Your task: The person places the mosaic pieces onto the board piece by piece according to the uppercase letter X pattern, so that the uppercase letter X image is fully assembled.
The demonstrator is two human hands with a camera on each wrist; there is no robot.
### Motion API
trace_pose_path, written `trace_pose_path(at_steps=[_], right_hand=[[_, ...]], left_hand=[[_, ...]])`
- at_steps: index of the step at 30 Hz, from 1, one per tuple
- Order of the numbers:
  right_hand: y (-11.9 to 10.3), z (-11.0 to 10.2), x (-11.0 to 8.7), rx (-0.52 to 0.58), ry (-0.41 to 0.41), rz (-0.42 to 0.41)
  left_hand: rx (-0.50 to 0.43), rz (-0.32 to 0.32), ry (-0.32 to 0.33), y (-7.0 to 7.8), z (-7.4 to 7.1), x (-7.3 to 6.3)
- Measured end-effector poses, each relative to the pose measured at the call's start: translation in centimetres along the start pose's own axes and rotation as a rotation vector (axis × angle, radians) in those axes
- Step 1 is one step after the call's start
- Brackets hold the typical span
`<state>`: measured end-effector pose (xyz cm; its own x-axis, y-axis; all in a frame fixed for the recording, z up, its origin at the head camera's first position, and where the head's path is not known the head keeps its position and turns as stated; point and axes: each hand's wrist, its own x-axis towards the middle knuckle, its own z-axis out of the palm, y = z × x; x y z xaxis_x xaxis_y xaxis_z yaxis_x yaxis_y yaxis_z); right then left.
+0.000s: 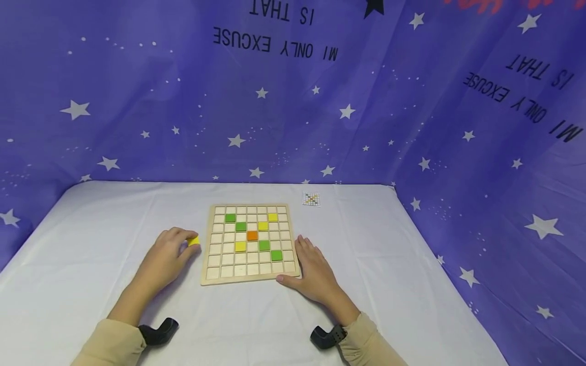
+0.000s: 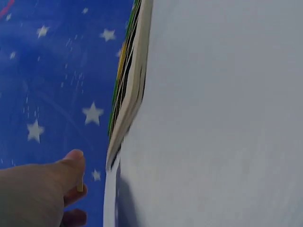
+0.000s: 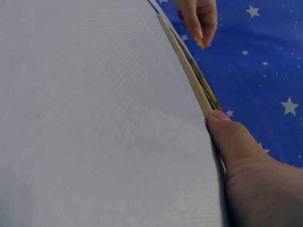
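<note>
My left hand [image 1: 164, 255] pinches a yellow tile [image 1: 194, 241] between thumb and fingers, just left of a wooden grid board [image 1: 204, 259]. In the left wrist view this tile [image 2: 80, 184] shows as a thin edge by the thumb. The board lies flat and holds several green tiles [image 1: 264, 245], three yellow tiles [image 1: 240, 246] and one orange tile [image 1: 252, 236], which form a diagonal cross. Against the board's near right corner rests my right hand [image 1: 317, 274], fingers straight along the right side and thumb at the near edge.
A small printed card with a coloured grid pattern [image 1: 312, 199] lies beyond the board's far right corner. White cloth covers the table [image 1: 389, 284]. Purple star-patterned curtain [image 1: 192, 101] hangs behind and along the right side.
</note>
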<state>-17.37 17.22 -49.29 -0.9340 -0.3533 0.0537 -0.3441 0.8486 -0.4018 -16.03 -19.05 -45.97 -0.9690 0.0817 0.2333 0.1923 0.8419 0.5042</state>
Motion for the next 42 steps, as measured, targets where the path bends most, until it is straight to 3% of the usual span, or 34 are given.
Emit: trace_pose_path(at_steps=[4,8,17,34,42], right_hand=[[0.1,0.0,0.0,0.0,0.002,0.0],[0.1,0.0,0.1,-0.005,0.004,-0.004],[0.0,0.0,0.1,-0.002,0.003,-0.004],[0.0,0.1,-0.1,0.0,0.012,-0.008],[-0.1,0.0,-0.1,0.009,0.009,-0.003]], left_hand=[[0.009,0.094,-0.053,2.5,1.0,-0.1],[0.04,0.168,-0.083,3.9,2.0,-0.3],[0.055,0.23,-0.066,4.2,3.4,-0.4],[0.042,0.222,-0.004,3.9,4.4,-0.8],[-0.015,0.201,0.005,4.0,4.6,-1.0]])
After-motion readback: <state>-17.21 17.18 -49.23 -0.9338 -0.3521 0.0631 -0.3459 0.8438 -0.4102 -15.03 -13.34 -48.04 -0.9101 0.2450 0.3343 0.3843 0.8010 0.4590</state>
